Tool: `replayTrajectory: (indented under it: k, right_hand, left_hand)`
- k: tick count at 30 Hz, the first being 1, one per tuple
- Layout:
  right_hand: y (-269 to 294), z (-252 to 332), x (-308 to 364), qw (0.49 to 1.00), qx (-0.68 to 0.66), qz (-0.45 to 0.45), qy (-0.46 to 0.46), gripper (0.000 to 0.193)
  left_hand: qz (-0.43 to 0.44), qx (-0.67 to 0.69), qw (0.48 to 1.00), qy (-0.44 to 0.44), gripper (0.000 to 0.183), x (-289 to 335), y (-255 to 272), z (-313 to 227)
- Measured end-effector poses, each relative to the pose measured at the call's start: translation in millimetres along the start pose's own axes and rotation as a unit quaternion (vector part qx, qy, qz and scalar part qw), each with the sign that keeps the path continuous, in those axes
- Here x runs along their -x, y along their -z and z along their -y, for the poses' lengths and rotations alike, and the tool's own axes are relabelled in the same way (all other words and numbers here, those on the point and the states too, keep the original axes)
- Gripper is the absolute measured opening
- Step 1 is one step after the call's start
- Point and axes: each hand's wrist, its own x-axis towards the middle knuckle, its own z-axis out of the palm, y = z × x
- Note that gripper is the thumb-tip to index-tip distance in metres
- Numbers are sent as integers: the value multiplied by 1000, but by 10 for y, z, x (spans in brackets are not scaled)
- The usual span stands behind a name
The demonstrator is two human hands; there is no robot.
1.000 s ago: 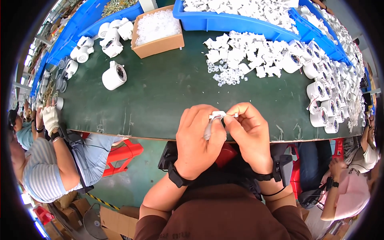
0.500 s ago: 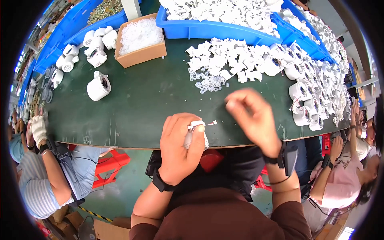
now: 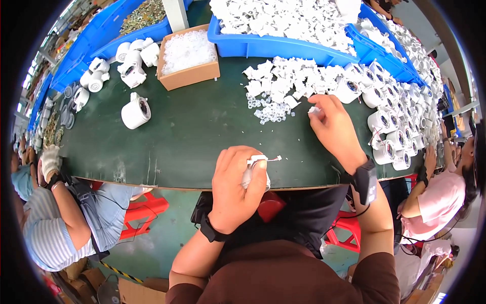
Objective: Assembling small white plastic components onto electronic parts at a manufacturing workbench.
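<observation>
My left hand (image 3: 235, 180) is wrapped round a white rounded housing (image 3: 249, 177) at the table's near edge. From its top, a short cable with a small white connector (image 3: 278, 158) sticks out to the right. Farther right, my right hand (image 3: 334, 124) pinches a small white plastic part (image 3: 315, 110) between thumb and fingers. That hand is at the near right side of a heap of white plastic pieces (image 3: 288, 78). Small clear rings (image 3: 271, 112) lie just left of it. The fingers of my left hand hide much of the housing.
A cardboard box of clear pieces (image 3: 190, 77) and a blue bin of white parts (image 3: 288, 46) stand at the back. Rows of white round housings (image 3: 390, 121) fill the right side. One housing (image 3: 135, 111) stands alone at left. Co-workers sit on both sides.
My right hand has moved away toward the heap of white pieces and now holds a small white part. My left hand keeps its grip on the housing.
</observation>
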Motion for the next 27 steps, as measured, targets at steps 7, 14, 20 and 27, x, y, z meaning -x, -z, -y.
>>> replayTrajectory:
  k: [7, 14, 20, 27]
  right_hand:
    - [-225, 478, 543, 816, -576, 32, -43, 46]
    - [-274, 485, 693, 869, -472, 140, 45, 42]
    - [-232, 558, 738, 870, -456, 184, -27, 37]
    - [-200, 620, 821, 862, -482, 134, -80, 32]
  left_hand:
    - [126, 245, 931, 237, 21, 78, 109, -67]
    - [100, 289, 917, 258, 19, 92, 161, -72]
    - [114, 188, 959, 181, 19, 157, 156, -16]
    - [47, 66, 992, 100, 15, 178, 134, 6]
